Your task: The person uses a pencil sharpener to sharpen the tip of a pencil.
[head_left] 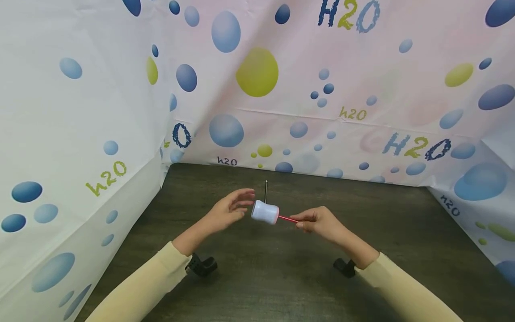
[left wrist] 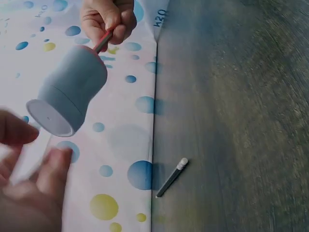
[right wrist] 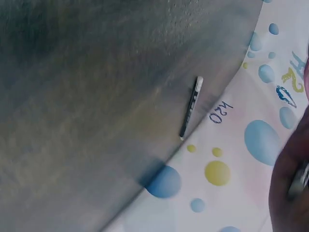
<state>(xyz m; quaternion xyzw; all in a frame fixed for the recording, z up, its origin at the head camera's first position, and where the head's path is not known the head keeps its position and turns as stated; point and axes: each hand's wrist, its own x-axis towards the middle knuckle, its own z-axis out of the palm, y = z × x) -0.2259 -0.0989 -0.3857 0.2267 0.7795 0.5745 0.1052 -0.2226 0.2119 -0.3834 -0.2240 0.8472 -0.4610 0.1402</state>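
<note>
My right hand [head_left: 322,222] pinches a red pencil [head_left: 288,218] between thumb and fingers. On the pencil's far end sits a light blue, waisted pencil sharpener [head_left: 264,212], held up above the table. In the left wrist view the sharpener [left wrist: 72,89] turns its flat round base towards my left hand [left wrist: 34,188], and the pencil enters its reddish opposite end. The left hand [head_left: 227,210] is beside that base with fingers spread and nothing in them; its fingertips look slightly apart from the sharpener. The pencil's tip is hidden inside.
A black pencil [head_left: 266,192] with a white end lies on the dark wooden table [head_left: 362,210], behind the sharpener. White sheeting [head_left: 281,112] with blue and yellow-green dots borders the table at the back and sides. Dark wrist bands [head_left: 201,264] are on both forearms.
</note>
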